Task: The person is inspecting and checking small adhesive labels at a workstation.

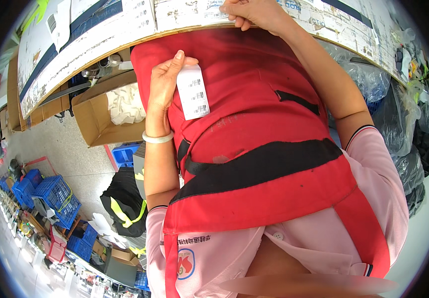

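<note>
Head view: work table across the top, its white covering scuffed and flaking, dark blue bands and blue print on it, the near edge bare and brown. A white paper strip with dark markings lies flat on it, left of centre. Floor at left grey and speckled. Beyond, a cluttered room curving off toward the rim.

Person seated or standing close to the table, cannot tell which; red apron with black band over a pink shirt.

Label strip, white with barcodes, hangs from the left hand, in front of the apron. Fingers curled, thumb up, strip's upper end pinched there; pale bangle on that wrist. Right hand over the table's near edge, well apart from the strip; thumb and fingers drawn together at the tips, cannot tell whether anything is between them.

Containers: open cardboard box below the table at left, crumpled whitish pieces inside. Blue crate farther left, slatted, a yellow-green strap across it. Clear plastic bags heaped at right, contents unclear.
</note>
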Demonstrator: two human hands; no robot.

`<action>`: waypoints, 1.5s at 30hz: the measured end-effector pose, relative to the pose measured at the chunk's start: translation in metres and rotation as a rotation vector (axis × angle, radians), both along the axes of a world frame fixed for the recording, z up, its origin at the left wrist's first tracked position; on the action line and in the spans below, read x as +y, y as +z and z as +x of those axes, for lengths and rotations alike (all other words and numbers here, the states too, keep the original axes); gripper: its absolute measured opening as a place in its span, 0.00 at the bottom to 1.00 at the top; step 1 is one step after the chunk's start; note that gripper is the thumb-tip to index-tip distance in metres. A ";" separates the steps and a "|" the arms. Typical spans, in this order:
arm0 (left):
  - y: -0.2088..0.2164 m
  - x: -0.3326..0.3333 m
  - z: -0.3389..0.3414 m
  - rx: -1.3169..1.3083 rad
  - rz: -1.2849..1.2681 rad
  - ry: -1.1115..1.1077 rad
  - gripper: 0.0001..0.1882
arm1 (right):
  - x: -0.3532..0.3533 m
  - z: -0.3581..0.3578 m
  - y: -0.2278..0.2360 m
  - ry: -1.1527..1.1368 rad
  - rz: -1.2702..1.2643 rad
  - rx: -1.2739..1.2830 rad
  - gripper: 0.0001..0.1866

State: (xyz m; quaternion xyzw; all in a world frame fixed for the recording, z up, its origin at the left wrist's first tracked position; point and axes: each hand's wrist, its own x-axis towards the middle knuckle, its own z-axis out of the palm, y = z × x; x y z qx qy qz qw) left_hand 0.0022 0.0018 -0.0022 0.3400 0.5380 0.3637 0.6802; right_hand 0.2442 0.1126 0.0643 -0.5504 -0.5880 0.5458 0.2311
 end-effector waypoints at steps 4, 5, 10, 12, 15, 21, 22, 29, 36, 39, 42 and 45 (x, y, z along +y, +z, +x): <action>0.000 0.001 0.000 0.005 0.005 0.002 0.21 | 0.001 0.000 -0.003 -0.011 -0.003 -0.003 0.09; 0.000 0.000 0.000 0.005 0.004 0.002 0.21 | 0.001 0.000 -0.003 -0.009 -0.003 0.002 0.09; 0.000 -0.001 0.000 -0.014 0.001 0.002 0.20 | -0.001 0.000 0.000 0.003 0.009 -0.010 0.09; 0.000 -0.001 0.000 -0.020 -0.001 0.004 0.20 | -0.001 0.000 0.000 0.009 0.026 -0.040 0.10; -0.001 -0.001 0.000 -0.033 0.005 0.021 0.19 | -0.003 0.002 -0.001 0.004 0.022 0.007 0.09; 0.008 -0.002 0.002 -0.092 0.065 0.086 0.16 | -0.024 -0.007 0.019 0.066 -0.114 0.087 0.09; 0.011 -0.003 0.003 -0.123 0.074 0.093 0.16 | -0.028 -0.009 0.020 0.066 -0.117 0.090 0.09; 0.016 -0.015 0.013 -0.219 0.074 0.082 0.07 | -0.053 -0.021 0.006 0.273 -0.089 0.098 0.11; 0.021 -0.022 0.014 -0.217 0.079 0.108 0.07 | -0.050 -0.013 0.007 0.121 0.182 0.329 0.11; 0.025 -0.021 0.015 -0.168 0.104 0.066 0.07 | -0.060 -0.011 -0.007 0.162 0.022 0.284 0.12; 0.028 -0.021 0.018 -0.111 0.130 0.058 0.07 | -0.065 -0.011 -0.007 0.263 -0.130 0.249 0.13; 0.026 -0.018 0.020 -0.077 0.157 0.020 0.09 | -0.065 -0.007 -0.004 0.205 -0.133 0.197 0.13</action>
